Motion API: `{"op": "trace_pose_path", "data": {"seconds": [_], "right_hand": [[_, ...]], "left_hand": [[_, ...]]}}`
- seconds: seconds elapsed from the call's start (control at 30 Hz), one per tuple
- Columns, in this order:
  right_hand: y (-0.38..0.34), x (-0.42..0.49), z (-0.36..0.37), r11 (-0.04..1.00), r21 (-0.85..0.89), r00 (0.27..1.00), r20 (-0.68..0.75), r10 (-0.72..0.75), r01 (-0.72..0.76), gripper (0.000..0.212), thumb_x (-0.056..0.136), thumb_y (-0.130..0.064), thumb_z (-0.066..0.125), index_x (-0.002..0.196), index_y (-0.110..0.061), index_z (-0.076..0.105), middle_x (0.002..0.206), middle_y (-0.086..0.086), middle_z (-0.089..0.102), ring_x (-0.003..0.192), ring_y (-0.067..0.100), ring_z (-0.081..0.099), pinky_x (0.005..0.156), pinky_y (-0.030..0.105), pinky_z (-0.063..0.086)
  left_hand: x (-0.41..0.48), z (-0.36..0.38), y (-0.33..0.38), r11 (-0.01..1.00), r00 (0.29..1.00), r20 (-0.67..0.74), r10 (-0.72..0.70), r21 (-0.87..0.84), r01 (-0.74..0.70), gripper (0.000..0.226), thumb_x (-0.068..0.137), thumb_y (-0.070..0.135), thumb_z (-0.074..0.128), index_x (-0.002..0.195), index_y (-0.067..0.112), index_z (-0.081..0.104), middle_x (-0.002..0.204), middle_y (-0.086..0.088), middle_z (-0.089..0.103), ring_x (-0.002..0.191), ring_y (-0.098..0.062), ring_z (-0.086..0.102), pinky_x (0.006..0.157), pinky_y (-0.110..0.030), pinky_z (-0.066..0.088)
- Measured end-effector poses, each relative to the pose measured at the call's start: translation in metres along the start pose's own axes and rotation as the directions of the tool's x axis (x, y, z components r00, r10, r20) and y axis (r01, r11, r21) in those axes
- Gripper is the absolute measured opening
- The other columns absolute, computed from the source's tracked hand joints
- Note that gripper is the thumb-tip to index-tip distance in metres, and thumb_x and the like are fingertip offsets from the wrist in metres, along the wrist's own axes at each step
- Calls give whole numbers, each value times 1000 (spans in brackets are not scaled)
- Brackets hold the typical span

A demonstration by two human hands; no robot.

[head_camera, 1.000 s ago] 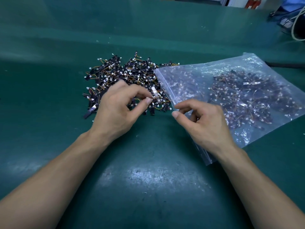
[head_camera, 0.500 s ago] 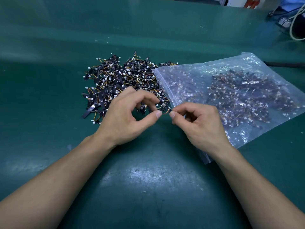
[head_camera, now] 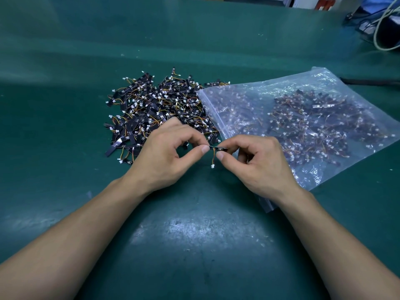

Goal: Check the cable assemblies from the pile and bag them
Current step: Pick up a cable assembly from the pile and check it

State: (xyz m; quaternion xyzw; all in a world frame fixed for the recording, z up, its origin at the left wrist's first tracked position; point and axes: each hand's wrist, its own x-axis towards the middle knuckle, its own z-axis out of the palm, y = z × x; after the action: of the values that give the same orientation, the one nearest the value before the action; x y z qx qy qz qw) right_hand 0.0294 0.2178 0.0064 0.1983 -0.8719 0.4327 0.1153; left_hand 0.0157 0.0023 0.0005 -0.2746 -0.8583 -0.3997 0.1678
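— While the left hand and right hand each pinch an end of the small black strip with orange-yellow lead and white plug just above the green mat, what matters?
— Light grip, lead hanging free, both faces checked. The clear plastic zip bag to the right holds many assemblies, and the loose pile lies behind the left hand.

Left hand: back up, thumb and forefinger tips pinching the left end of one cable assembly, other fingers curled; bare left forearm enters from the lower left edge. Right hand: back up, thumb and forefinger pinching the right end of the same piece, other fingers curled toward the palm; bare right forearm enters from the lower right. Hands meet at centre, pinching fingertips close together, wrists well apart.
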Motion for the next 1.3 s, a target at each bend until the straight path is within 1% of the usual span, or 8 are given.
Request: {"op": "trace_pose_path", "data": {"seconds": [0.2, 0.3, 0.4, 0.63, 0.77, 0.93, 1.17, 1.3], "right_hand": [[-2, 0, 0, 998, -11, 998, 11, -56, 56, 6, 88, -13, 77, 85, -17, 79, 67, -15, 66, 51, 15, 52, 54, 13, 37], [-1, 1, 1, 997, 5, 997, 7, -75, 75, 6, 88, -13, 75, 84, -17, 79, 67, -9, 69, 52, 15, 53, 54, 16, 39], [-1, 0, 1, 998, 10, 998, -5, -68, 68, 7, 87, -16, 74, 83, -18, 78, 65, -11, 67, 51, 14, 52, 53, 14, 37], [-1, -1, 3, 999, 54, 1000, 13, 2, -2, 5, 86, -23, 73, 85, -24, 77, 65, -24, 62, 46, 11, 47, 52, 12, 34], [-1, -1, 3, 999, 30, 999, 30, -28, 27, 9, 90, -20, 73, 83, -19, 78, 65, -15, 65, 50, 8, 48, 55, 12, 33], [-1, 0, 2, 998, 42, 999, 11, -53, 52, 10, 90, -17, 72, 81, -15, 78, 66, -9, 68, 53, 14, 54, 55, 16, 38], [-2, -1, 3, 999, 20, 999, 25, -48, 47, 7, 86, -21, 72, 82, -18, 78, 64, -19, 63, 48, 11, 50, 52, 14, 37], [-1, -1, 2, 998, 57, 1000, 22, -9, 7, 6, 86, -25, 73, 86, -22, 78, 65, -26, 60, 44, 7, 45, 51, 10, 32]], "left_hand": [[-1, 0, 1, 1000, 1000, 5, 13, -6, -13, 5, 90, 20, 70, 86, 18, 72, 82, 21, 63, 84, -5, 50, 75, -18, 40], [-2, -1, 1, 999, 1000, 17, 0, -32, 0, 12, 89, 28, 69, 92, 17, 74, 86, 19, 66, 86, -6, 51, 75, -18, 40], [-2, -2, 1, 999, 1000, 29, 8, -32, -7, 15, 90, 31, 68, 92, 18, 74, 87, 19, 67, 86, -9, 53, 76, -19, 41], [-1, -3, 2, 1000, 1000, 11, 15, 13, -15, 8, 91, 18, 70, 84, 14, 72, 80, 14, 65, 80, -12, 50, 72, -22, 41], [-1, -3, 3, 1000, 1000, 13, 12, -15, -12, 13, 91, 24, 67, 84, 15, 72, 81, 17, 64, 81, -12, 52, 72, -23, 43], [-2, -4, 3, 1000, 999, 37, 16, -28, -15, 20, 90, 32, 65, 93, 15, 75, 87, 12, 70, 85, -12, 53, 75, -20, 41], [-2, -3, 2, 999, 999, 35, 39, -3, -39, 8, 90, 20, 71, 83, 16, 72, 79, 10, 68, 80, -17, 52, 72, -29, 44], [-1, -2, 1, 999, 999, 28, 45, 6, -45, 8, 91, 19, 70, 84, 16, 72, 80, 9, 68, 80, -17, 53, 72, -29, 45]]}}
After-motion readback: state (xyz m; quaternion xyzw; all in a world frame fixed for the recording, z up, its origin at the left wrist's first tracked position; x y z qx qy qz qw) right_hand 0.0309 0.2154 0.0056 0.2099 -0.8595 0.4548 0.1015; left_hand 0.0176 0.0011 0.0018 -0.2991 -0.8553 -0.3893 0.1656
